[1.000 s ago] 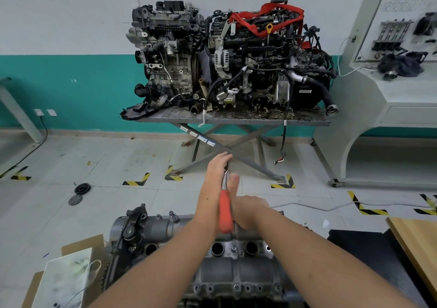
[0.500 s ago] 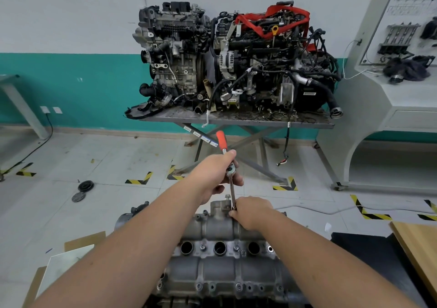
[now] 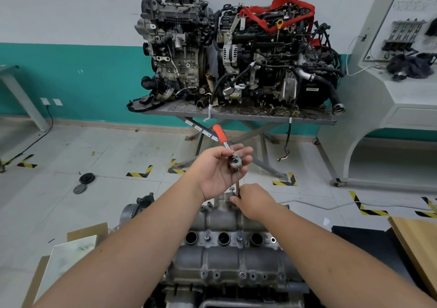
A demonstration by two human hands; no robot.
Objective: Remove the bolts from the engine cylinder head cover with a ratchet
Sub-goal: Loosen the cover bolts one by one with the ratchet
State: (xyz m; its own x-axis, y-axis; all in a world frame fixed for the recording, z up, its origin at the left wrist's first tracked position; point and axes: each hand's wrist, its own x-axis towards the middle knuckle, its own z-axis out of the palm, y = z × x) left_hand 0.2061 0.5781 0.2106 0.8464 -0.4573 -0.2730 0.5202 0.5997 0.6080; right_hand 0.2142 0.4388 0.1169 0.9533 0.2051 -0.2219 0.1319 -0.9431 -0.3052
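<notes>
The grey cylinder head cover (image 3: 224, 258) lies below me, with three round plug holes and several bolts along its edges. My left hand (image 3: 217, 173) cradles the head of the ratchet (image 3: 234, 162), palm up, fingers curled loosely round it; its orange handle (image 3: 220, 133) points away and up to the left. A thin extension bar (image 3: 238, 188) runs down from the ratchet head to the far end of the cover. My right hand (image 3: 254, 201) pinches the lower end of that bar at the cover's far edge. The socket and the bolt under it are hidden by my fingers.
Two full engines (image 3: 236, 52) stand on a metal scissor table (image 3: 236, 115) ahead. A grey training console (image 3: 390, 94) is at the right. Cardboard and a white sheet (image 3: 68, 253) lie at lower left, a wooden board (image 3: 416, 244) at lower right. Black discs (image 3: 86, 180) lie on the floor.
The ratchet handle swung from pointing toward me to pointing away, up and left. My left hand turned palm up under the ratchet head. My right hand stayed on the bar's lower end.
</notes>
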